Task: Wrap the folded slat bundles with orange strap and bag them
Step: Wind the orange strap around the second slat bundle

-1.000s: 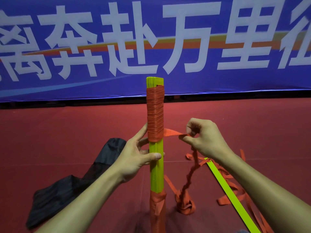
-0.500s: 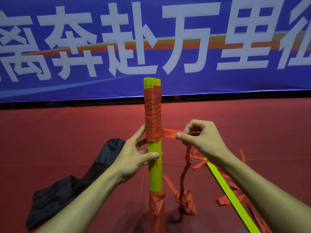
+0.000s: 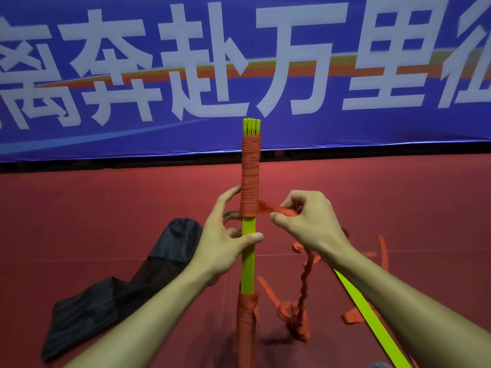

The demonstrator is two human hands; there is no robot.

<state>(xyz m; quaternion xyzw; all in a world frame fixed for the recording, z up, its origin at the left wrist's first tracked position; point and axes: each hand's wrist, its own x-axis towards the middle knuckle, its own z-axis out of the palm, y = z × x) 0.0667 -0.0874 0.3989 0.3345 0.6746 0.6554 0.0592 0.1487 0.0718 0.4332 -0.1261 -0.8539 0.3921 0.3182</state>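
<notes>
Blue banner (image 3: 372, 128) with white characters behind slat bundle (image 3: 248, 256); red floor (image 3: 106, 208) beneath. Black bag (image 3: 111, 301) lies crumpled left of bundle. Bundle stands upright at centre, yellow-green, orange windings on upper and lower parts, bare between. Loose yellow-green slat (image 3: 369, 314) lies right of bundle. Left hand (image 3: 220, 243) grips bare section, thumb across front, fingers behind. Right hand (image 3: 310, 221) just right of bundle, thumb and forefinger pinching orange strap (image 3: 268, 208) stretched from upper winding; rest trails to floor.

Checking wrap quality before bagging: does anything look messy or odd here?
Below the right hand, the orange strap hangs twisted into a cord, ending in a tangled clump on the floor beside the slat bundle.
</notes>
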